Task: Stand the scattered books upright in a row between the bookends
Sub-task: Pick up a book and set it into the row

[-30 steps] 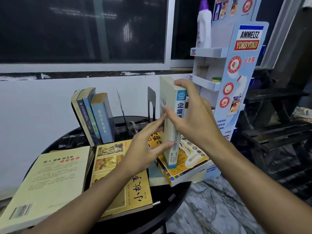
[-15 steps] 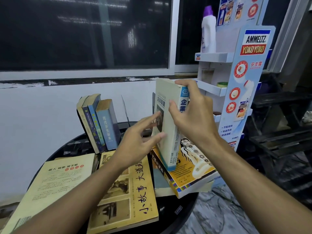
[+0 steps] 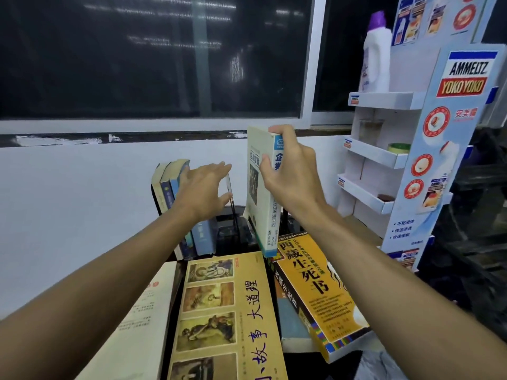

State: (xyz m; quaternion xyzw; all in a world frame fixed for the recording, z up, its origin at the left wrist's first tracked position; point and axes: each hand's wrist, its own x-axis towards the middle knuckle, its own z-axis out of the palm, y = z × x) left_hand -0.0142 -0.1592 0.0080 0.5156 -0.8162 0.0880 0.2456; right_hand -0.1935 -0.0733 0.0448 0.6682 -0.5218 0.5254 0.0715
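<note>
Your right hand [image 3: 290, 171] holds, above the table [image 3: 227, 229], the white book [image 3: 259, 193] upright by its spine, so it can go straight into the row. Your left hand [image 3: 201, 192], fingers spread and empty, reaches to the three leaning books [image 3: 166, 185], I think to steady them. The thin bookend [image 3: 229, 185] stands between both hands.

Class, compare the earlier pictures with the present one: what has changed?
The left hand let go of the white book and reached left to the standing books. The right hand still grips it upright, moving it back off the orange book. Flat books stay put.
</note>
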